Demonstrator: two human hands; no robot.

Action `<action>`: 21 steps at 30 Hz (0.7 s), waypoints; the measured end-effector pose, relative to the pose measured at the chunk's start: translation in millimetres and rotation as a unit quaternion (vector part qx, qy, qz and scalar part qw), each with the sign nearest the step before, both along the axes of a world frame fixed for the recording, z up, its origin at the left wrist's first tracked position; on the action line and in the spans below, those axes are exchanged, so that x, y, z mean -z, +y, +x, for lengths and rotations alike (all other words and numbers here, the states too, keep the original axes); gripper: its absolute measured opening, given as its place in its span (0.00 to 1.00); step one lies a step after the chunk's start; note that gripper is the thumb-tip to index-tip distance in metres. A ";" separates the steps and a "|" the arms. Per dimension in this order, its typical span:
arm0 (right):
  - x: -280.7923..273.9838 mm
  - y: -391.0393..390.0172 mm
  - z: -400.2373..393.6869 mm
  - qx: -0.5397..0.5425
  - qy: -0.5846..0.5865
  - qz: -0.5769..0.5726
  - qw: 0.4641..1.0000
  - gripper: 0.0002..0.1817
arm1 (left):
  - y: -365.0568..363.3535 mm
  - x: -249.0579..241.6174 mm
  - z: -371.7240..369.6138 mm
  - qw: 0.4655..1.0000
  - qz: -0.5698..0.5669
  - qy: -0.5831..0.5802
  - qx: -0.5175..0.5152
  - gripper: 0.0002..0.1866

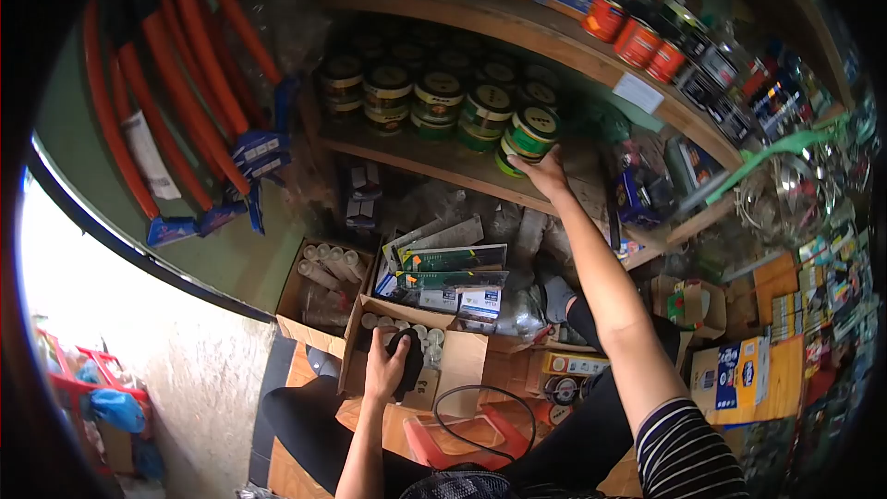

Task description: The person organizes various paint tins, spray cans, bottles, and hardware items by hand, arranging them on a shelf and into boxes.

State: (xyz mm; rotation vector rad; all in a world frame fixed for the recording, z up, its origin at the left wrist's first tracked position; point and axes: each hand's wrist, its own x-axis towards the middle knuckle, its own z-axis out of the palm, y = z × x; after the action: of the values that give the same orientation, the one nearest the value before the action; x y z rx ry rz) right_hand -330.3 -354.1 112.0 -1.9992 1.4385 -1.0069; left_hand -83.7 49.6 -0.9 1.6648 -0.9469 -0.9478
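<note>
My right hand [545, 174] reaches up to the lower shelf, its fingers closed around the side of a green can [533, 132] with a dark lid. This can sits at the right end of the front row, with another green can partly visible beneath it. My left hand [384, 366] is low, above an open cardboard box [356, 351] of pale cylinders. Its fingers are wrapped round a black cloth-like bundle [410, 365]. More stacked cans [438, 97] with dark lids stand along the shelf, left of my right hand.
Orange-handled tools [189, 92] hang at the left. A wooden shelf [545, 26] overhead carries red tins [637, 42] and boxes. Packaged goods [453, 259] and a second box of cylinders [319, 286] stand below. A red stool [420, 444] is between my legs.
</note>
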 end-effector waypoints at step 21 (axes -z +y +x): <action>345.5 639.5 -333.5 0.699 -0.405 0.348 0.476 0.54 | 117.2 153.4 -1.6 0.880 0.260 -0.147 0.370 0.21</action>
State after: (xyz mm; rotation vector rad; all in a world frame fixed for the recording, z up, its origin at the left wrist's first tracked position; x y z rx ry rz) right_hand -663.7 285.4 -233.5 0.6593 2.0772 -1.1915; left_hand -85.3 166.8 -154.3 1.9542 -1.7232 -1.5904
